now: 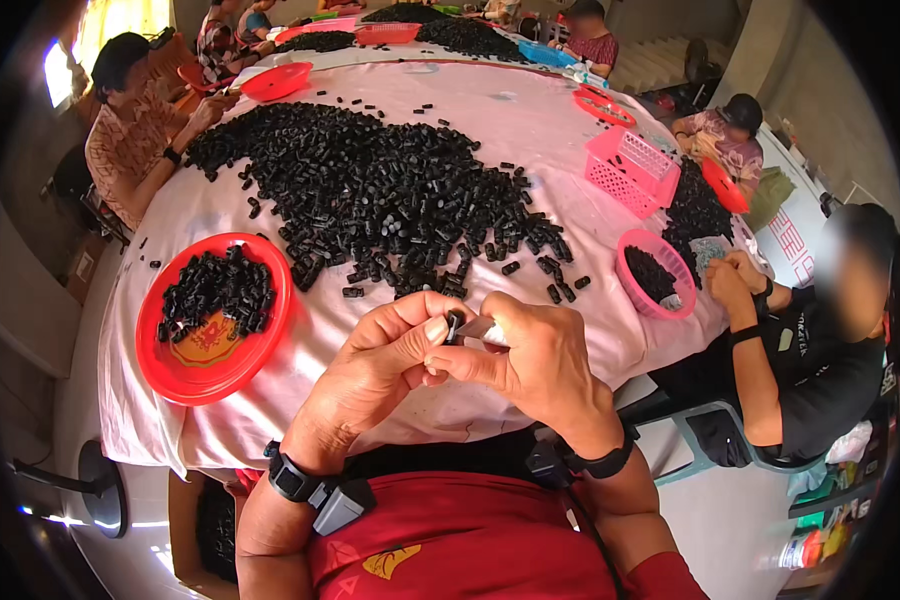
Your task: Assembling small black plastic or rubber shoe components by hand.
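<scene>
My left hand [375,355] pinches a small black cylindrical part [454,324] between thumb and fingertips, above the near edge of the table. My right hand [550,365] is closed on a small flat, pale blade-like tool [480,329], whose end meets the black part. Most of that tool is hidden by the fingers. Just beyond both hands spreads a large heap of black cylindrical parts [370,190]. To the left of my hands, a round red tray [153,355] holds more such parts.
A pink cloth [510,110] covers the table. At right are a pink round basket [682,262], a pink rectangular basket [615,190] and another black heap [695,205]. A co-worker [820,350] sits close on the right; another [135,140] sits at left. A cardboard box [185,530] stands below.
</scene>
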### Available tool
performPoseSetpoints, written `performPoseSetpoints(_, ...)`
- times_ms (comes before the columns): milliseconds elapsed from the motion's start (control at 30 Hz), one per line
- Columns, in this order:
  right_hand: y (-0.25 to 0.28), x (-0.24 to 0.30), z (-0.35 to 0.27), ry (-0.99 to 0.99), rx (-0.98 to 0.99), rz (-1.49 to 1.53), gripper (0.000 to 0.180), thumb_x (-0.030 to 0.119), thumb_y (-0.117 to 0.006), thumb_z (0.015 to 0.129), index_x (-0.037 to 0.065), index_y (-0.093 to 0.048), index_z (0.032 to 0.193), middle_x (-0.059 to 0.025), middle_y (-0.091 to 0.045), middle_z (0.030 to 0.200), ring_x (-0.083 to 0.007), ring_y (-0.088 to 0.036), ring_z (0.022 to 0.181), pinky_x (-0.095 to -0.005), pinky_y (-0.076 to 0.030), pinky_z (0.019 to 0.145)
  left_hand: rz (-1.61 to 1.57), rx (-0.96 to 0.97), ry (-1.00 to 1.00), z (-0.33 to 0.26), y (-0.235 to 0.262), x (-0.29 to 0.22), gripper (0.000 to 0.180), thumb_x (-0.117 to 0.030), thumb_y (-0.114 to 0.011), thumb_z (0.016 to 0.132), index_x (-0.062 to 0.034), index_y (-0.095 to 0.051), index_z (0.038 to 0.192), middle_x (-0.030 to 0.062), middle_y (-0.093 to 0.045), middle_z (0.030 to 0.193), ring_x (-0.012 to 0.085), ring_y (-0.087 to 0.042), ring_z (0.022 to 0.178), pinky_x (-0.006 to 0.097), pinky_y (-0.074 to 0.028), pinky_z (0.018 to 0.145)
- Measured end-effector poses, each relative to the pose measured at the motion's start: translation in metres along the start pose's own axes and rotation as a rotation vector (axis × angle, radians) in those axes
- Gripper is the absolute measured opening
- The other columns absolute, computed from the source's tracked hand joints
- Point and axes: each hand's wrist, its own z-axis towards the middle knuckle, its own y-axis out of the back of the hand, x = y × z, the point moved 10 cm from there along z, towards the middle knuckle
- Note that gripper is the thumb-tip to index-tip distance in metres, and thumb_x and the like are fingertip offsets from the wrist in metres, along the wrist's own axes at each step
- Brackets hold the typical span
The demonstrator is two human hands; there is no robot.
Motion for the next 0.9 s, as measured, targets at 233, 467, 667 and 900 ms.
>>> performPoseSetpoints(233, 0.002, 0.000, -0.001, 0.022, -0.010, -0.034, 0.054, 0.056, -0.074, 0.076, 0.004, -0.059, 0.074, -0.0106, -0.062, 0.057, -0.0256, -0.064, 0.050, -0.0339, -0.047, 0.046, 0.026, -0.010, -0.003, 0.001, -0.002, 0.001, 0.022, -0.021, -0.058, 0.098, -0.0066, -0.061, 0.114, -0.0044, -0.063, 0.092, 0.0007, -0.049, 0.071, 0.016, -0.038, 0.060)
performPoseSetpoints(467, -0.009, -0.001, -0.003, 0.056, 0.057, -0.068, 0.048, 0.049, -0.075, 0.078, 0.003, -0.060, 0.075, -0.0102, -0.064, 0.060, -0.0234, -0.066, 0.052, -0.0320, -0.049, 0.047, -0.006, 0.024, 0.000, 0.003, -0.004, 0.001, 0.022, -0.021, -0.058, 0.098, -0.0058, -0.061, 0.113, -0.0031, -0.064, 0.096, 0.0017, -0.054, 0.076, 0.017, -0.042, 0.065)
performPoseSetpoints(667, 0.006, 0.008, -0.001, 0.014, -0.011, 0.075, 0.048, 0.048, -0.079, 0.075, 0.004, -0.059, 0.074, -0.0099, -0.065, 0.061, -0.0230, -0.067, 0.053, -0.0317, -0.050, 0.047, -0.057, 0.049, 0.009, -0.001, -0.006, -0.001, 0.022, -0.019, -0.058, 0.098, -0.0050, -0.061, 0.114, -0.0014, -0.065, 0.098, 0.0049, -0.059, 0.084, 0.020, -0.048, 0.074)
performPoseSetpoints(900, 0.002, 0.000, -0.001, 0.010, 0.014, -0.015, 0.053, 0.052, -0.079, 0.073, 0.003, -0.059, 0.075, -0.0110, -0.064, 0.060, -0.0235, -0.067, 0.053, -0.0316, -0.050, 0.047, -0.062, 0.016, 0.017, 0.000, -0.004, 0.003, 0.022, -0.020, -0.058, 0.098, -0.0058, -0.061, 0.114, -0.0022, -0.064, 0.097, 0.0040, -0.058, 0.082, 0.020, -0.047, 0.072)
